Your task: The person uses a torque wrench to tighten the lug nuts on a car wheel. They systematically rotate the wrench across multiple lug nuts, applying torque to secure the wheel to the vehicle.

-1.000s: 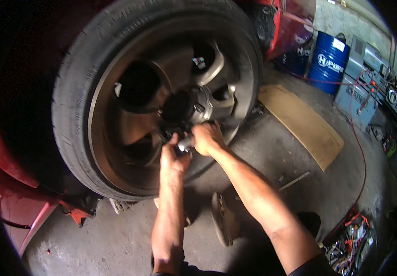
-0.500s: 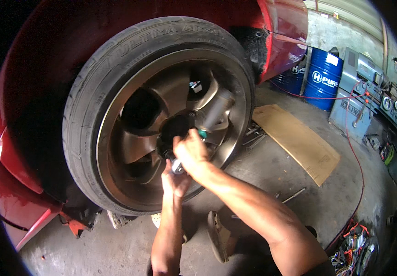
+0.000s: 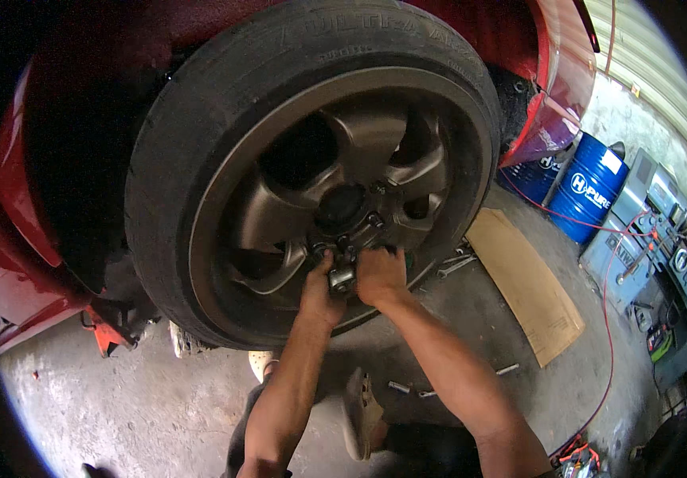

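A large bronze wheel [image 3: 369,131] with a black tyre [image 3: 172,179] is mounted on a red car [image 3: 21,231]. At the lower part of its hub, both hands are on a silver-headed tool [image 3: 342,278] that looks like a ratchet wrench. My left hand [image 3: 323,293] is closed at the tool's head, thumb pointing up toward the lug holes. My right hand [image 3: 381,276] is closed just beside it, knuckles toward the wheel. A bit of green shows past the right hand; the tool's handle is mostly hidden. The dark hub centre [image 3: 340,205] sits above the hands.
On the floor to the right lie a cardboard sheet [image 3: 522,287], several wrenches [image 3: 456,265] and a loose socket [image 3: 398,387]. Blue drums [image 3: 588,187] and a grey machine [image 3: 628,243] stand behind. A red hose [image 3: 612,342] crosses the floor. An orange-red stand [image 3: 104,331] is under the car.
The view has shifted, so the wheel sits further right. My right hand has come down from beside the hub centre, and both hands are now side by side at the silver head.
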Demonstrator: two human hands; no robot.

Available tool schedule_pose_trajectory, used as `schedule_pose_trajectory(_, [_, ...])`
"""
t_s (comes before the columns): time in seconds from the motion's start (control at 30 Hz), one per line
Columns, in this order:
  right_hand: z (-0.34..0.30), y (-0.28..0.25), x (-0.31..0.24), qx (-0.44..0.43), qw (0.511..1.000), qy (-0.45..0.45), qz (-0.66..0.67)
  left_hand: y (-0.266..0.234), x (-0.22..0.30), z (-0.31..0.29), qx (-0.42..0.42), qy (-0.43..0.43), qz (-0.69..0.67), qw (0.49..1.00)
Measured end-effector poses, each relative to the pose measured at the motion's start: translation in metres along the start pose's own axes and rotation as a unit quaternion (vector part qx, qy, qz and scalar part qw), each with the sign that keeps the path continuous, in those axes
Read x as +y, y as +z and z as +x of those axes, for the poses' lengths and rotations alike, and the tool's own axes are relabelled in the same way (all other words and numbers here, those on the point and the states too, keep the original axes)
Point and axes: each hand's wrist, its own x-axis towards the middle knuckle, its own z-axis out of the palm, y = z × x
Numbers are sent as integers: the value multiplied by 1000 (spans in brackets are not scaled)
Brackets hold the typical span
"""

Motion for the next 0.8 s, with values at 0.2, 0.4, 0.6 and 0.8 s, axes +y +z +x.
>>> schedule_pose_trajectory(0.2, [3, 26, 10, -75, 993, 11, 93, -28, -1, 6, -163, 9, -43, 986])
schedule_pose_trajectory(0.4, [19, -14, -11, 34, 961, 45, 272, -18, 5, -3, -266, -55, -94, 958])
schedule_pose_trajectory(0.6, [0, -4, -58, 184, 712, -354, -578, 19, -9, -7, 82, 230, -48, 968])
schedule_pose_trajectory(0.8, [6, -6, -32, 154, 920, -295, -208, -1, -10, -11, -20, 63, 18, 998])
